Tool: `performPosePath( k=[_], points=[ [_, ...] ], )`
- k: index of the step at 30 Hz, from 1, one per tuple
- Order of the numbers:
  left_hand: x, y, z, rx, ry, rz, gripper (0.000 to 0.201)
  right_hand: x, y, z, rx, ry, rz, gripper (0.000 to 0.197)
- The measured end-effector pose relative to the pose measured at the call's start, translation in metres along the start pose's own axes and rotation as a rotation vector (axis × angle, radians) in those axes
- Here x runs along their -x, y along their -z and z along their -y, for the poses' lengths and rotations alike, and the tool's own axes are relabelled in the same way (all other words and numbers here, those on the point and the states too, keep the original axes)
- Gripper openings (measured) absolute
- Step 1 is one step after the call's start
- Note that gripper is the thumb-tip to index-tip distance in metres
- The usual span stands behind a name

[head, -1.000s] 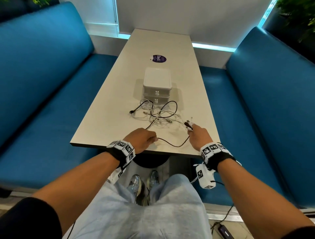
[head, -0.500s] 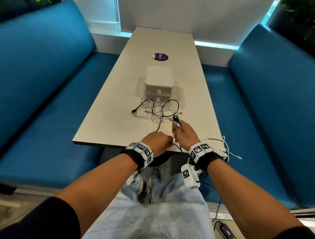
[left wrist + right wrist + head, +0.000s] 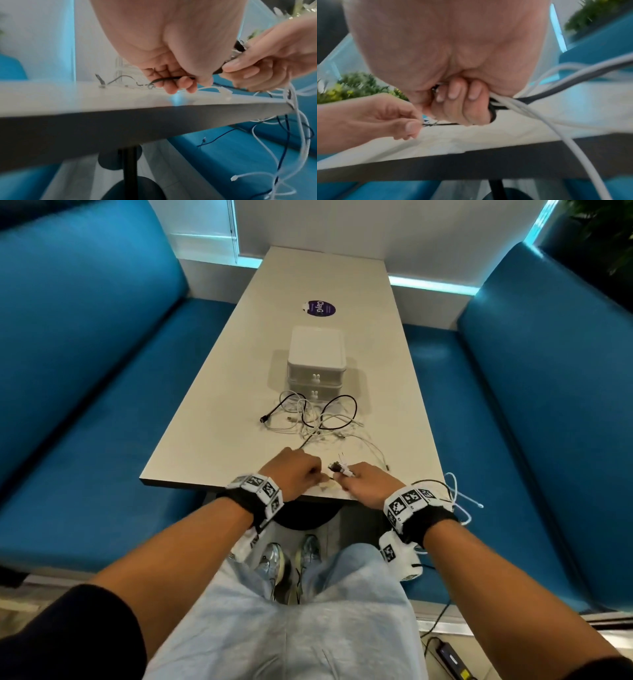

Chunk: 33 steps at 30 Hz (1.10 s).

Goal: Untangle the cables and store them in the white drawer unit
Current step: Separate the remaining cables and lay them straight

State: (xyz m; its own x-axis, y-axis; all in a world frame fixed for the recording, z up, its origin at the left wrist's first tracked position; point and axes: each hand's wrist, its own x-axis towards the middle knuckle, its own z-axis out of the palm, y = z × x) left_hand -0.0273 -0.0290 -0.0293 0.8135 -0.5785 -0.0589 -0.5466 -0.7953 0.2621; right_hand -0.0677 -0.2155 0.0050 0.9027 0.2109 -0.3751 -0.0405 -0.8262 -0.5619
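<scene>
1. At the near edge of the table (image 3: 191,460), my left hand (image 3: 294,474) pinches the black cable (image 3: 169,78) between thumb and curled fingers.
2. My right hand (image 3: 366,484) is clenched round a bunch of plug ends and white and dark leads, whose loops dangle over the table's edge (how many, I cannot tell).
3. Farther out, the tangle of cables (image 3: 315,419) lies just in front of the white drawer unit (image 3: 315,361), both drawers closed.
4. I judge this the untangling step: next I should draw the black cable free through my left fingers, gently, so the knot does not tighten.
</scene>
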Motion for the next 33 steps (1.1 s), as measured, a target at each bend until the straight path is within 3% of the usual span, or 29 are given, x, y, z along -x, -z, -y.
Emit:
performPosePath(
  k=[2, 5, 8, 12, 16, 19, 21, 25, 28, 33],
  points=[
    [0.001, 0.007, 0.016, -0.018, -0.045, -0.018, 0.024, -0.001, 0.012, -0.014, 0.22, -0.038, -0.074, 0.034],
    [-0.003, 0.015, 0.032, -0.083, -0.068, -0.062, 0.023, 0.0, 0.025, -0.038, 0.331, -0.143, -0.162, 0.034],
    [-0.01, 0.013, 0.037, -0.011, -0.04, -0.041, 0.025, 0.0, 0.029, -0.048, 0.402, -0.204, -0.228, 0.03],
    [-0.011, -0.001, 0.032, 0.125, -0.059, -0.044, 0.02, -0.009, 0.023, -0.046, 0.051, -0.246, -0.35, 0.033],
    [-0.019, -0.002, 0.01, 0.084, -0.121, -0.093, 0.019, -0.018, 0.013, -0.012, -0.152, -0.101, -0.479, 0.029],
    [-0.03, -0.002, -0.003, 0.111, -0.162, -0.11, 0.034, -0.024, 0.002, 0.011, -0.024, -0.01, -0.411, 0.029],
    [-0.032, -0.002, -0.006, 0.165, -0.156, -0.095, 0.043, -0.029, 0.001, 0.012, -0.001, -0.044, -0.332, 0.031],
    [-0.025, 0.0, -0.01, 0.207, -0.128, -0.098, 0.02, -0.036, 0.005, 0.002, -0.071, -0.114, -0.172, 0.029],
    [-0.025, -0.001, -0.006, 0.288, -0.084, -0.09, 0.02, -0.036, 0.002, -0.002, 0.06, -0.09, -0.128, 0.028],
    [-0.032, 0.009, 0.014, 0.052, -0.006, -0.039, 0.027, -0.027, 0.016, -0.022, 0.239, -0.1, -0.148, 0.023]
  ],
)
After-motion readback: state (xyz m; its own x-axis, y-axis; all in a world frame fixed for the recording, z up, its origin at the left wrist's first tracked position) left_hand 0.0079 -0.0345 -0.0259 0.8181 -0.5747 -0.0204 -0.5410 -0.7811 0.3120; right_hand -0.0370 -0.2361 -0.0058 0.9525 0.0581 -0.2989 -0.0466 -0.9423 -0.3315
